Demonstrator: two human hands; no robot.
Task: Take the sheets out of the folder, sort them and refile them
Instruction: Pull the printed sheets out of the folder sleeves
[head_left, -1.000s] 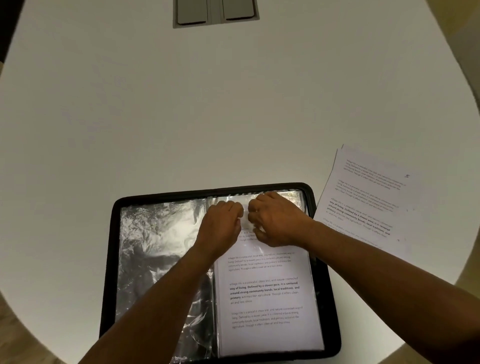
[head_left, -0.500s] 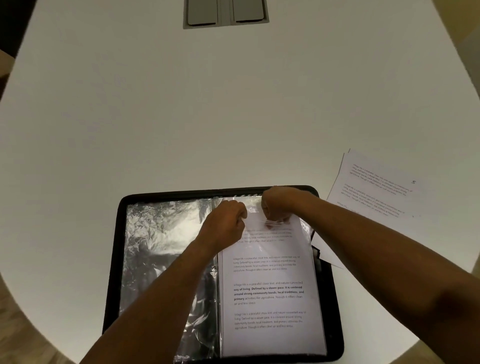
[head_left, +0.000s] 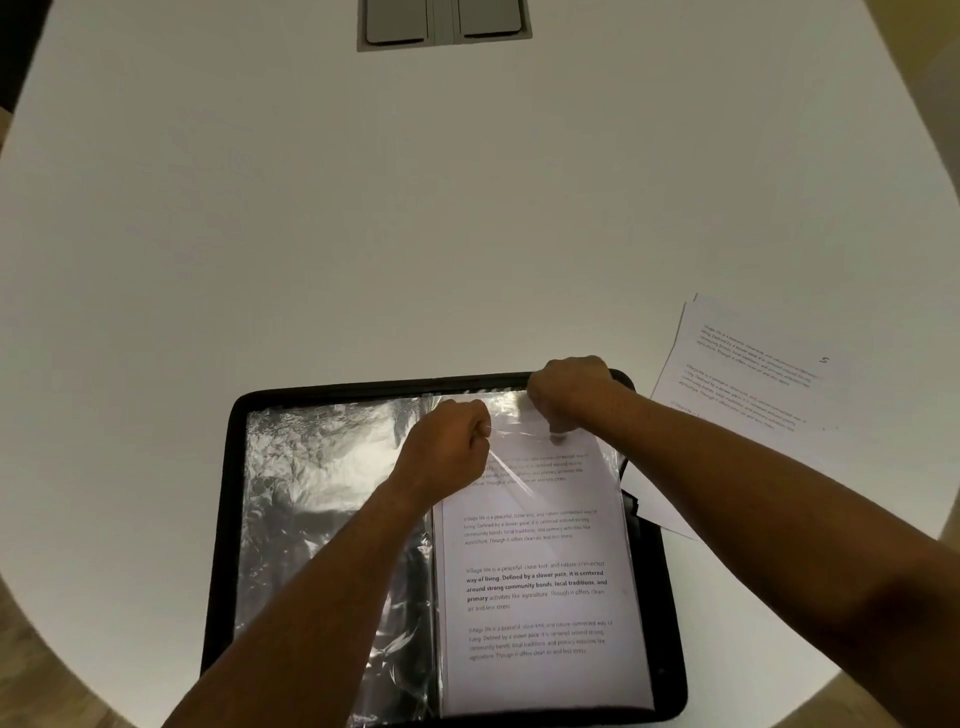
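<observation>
A black display folder (head_left: 670, 613) lies open at the near edge of the white table (head_left: 363, 234). Its left page is an empty, crinkled clear sleeve (head_left: 322, 493). Its right sleeve holds a printed sheet (head_left: 535, 582). My left hand (head_left: 447, 452) pinches the clear sleeve's top edge and lifts it. My right hand (head_left: 566, 389) pinches the sheet's top edge at the folder's far rim. A loose pile of printed sheets (head_left: 743, 374) lies on the table to the right, its lower corner tucked under my right forearm.
A grey socket panel (head_left: 444, 23) is set into the table's far middle. The table's rounded edge runs close to the folder on the near left and near right, with wooden floor (head_left: 31, 675) beyond.
My right hand has moved up and to the right with the sheet's top edge, toward the folder's far rim. My left hand has stayed at the sleeve opening.
</observation>
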